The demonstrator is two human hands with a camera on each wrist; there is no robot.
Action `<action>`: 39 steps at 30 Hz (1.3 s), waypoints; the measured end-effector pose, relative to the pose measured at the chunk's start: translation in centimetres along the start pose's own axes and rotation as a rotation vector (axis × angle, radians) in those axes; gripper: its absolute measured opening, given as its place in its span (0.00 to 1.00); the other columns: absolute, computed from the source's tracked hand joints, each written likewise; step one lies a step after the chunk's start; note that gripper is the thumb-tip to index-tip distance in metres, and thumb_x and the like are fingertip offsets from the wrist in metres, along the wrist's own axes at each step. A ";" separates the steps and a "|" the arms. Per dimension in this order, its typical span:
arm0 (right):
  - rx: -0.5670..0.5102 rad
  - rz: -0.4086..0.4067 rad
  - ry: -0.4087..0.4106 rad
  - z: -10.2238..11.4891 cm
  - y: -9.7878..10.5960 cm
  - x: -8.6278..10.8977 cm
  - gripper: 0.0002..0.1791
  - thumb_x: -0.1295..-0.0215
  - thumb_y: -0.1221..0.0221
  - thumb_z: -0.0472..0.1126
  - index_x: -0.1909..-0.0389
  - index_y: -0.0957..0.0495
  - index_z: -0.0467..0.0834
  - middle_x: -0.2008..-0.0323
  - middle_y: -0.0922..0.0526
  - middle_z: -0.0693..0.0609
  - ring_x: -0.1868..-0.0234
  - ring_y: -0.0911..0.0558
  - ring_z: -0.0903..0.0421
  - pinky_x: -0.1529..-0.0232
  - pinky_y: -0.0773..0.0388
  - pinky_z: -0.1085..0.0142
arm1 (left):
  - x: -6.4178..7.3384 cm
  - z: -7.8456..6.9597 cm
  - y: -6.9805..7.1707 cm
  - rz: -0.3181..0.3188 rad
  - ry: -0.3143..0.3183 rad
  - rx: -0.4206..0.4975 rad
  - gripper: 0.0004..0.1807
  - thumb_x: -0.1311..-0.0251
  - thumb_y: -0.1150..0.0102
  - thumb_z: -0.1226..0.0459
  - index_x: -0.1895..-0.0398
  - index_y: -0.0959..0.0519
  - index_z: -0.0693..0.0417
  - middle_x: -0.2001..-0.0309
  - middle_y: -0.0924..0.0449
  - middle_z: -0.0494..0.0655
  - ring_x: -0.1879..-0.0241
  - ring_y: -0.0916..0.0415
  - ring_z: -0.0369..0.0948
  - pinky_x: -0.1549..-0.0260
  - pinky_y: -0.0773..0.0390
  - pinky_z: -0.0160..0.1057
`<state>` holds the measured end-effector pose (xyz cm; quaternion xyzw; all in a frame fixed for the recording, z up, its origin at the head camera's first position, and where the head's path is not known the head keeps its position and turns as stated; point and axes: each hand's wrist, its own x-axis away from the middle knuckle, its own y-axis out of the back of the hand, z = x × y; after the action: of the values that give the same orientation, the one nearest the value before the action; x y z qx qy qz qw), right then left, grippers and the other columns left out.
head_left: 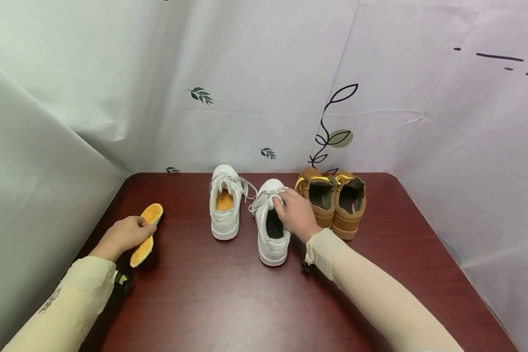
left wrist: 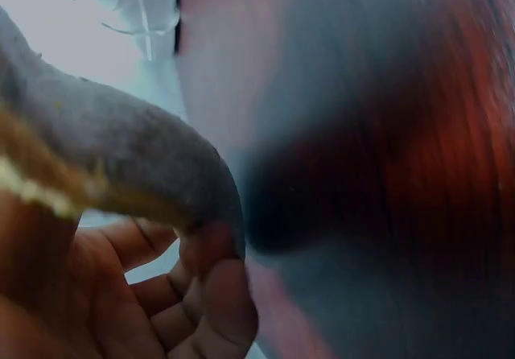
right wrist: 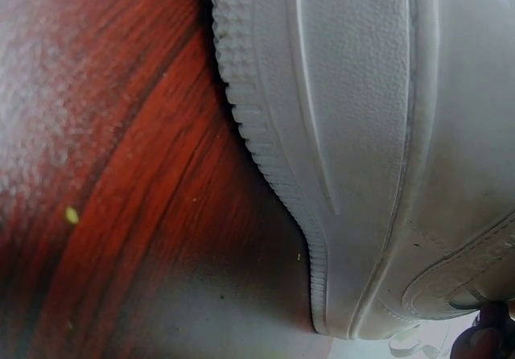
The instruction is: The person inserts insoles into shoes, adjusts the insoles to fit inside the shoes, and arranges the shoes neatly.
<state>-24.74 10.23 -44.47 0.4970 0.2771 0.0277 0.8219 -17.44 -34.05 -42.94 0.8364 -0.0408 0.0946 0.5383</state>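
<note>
My left hand [head_left: 124,235] pinches an insole [head_left: 152,213] with an orange fuzzy top around its middle, above the table's left side. In the left wrist view the insole's grey underside [left wrist: 153,138] bends over the fingers. My right hand [head_left: 299,213] grips a white sneaker [head_left: 274,253] at the tongue and laces; its inside looks dark. Most of the right wrist view is filled by that sneaker's side and ridged sole [right wrist: 290,198], with a fingertip [right wrist: 476,345] at the lower corner. Left of it stands the other white sneaker [head_left: 225,227], with an orange insole inside.
Two brown shoes [head_left: 345,225] with yellow laces stand side by side just beyond my right hand. Everything rests on a dark red wooden table [head_left: 229,303]. White cloth [head_left: 255,73] with leaf drawings hangs behind and along both sides.
</note>
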 end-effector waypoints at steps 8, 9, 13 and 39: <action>-0.003 -0.009 0.001 0.0 0.0 0.0 0.16 0.24 0.49 0.50 0.56 0.16 0.46 0.57 0.17 0.50 0.58 0.16 0.50 0.55 0.20 0.51 | 1.2 -2.3 0.8 -0.056 -0.046 0.009 0.19 0.32 0.48 0.49 0.72 0.26 0.55 0.78 0.28 0.45 0.78 0.30 0.41 0.78 0.32 0.39; -0.001 -0.011 -0.001 0.0 0.0 0.0 0.16 0.24 0.49 0.50 0.56 0.16 0.46 0.57 0.17 0.50 0.58 0.16 0.50 0.55 0.20 0.51 | 1.4 -2.8 0.9 -0.056 -0.050 0.013 0.19 0.33 0.48 0.49 0.73 0.26 0.55 0.78 0.28 0.45 0.78 0.30 0.41 0.78 0.31 0.38; -0.005 -0.018 -0.003 0.0 0.1 0.0 0.16 0.25 0.49 0.50 0.56 0.16 0.46 0.57 0.17 0.50 0.58 0.16 0.50 0.55 0.20 0.52 | 2.4 -4.6 1.3 -0.048 -0.077 0.026 0.18 0.34 0.45 0.50 0.74 0.25 0.54 0.80 0.29 0.44 0.80 0.30 0.40 0.80 0.31 0.38; 0.003 -0.035 0.027 0.1 0.1 0.0 0.15 0.25 0.48 0.48 0.58 0.16 0.45 0.58 0.17 0.50 0.58 0.16 0.49 0.57 0.20 0.51 | 8.3 -19.9 -0.1 -0.088 -0.390 0.040 0.14 0.47 0.42 0.57 0.85 0.33 0.44 0.85 0.38 0.36 0.82 0.36 0.36 0.80 0.35 0.36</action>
<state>-24.69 10.21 -44.31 0.4930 0.2970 0.0195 0.8175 -11.59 -15.68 -33.39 0.8504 -0.1056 -0.0921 0.5071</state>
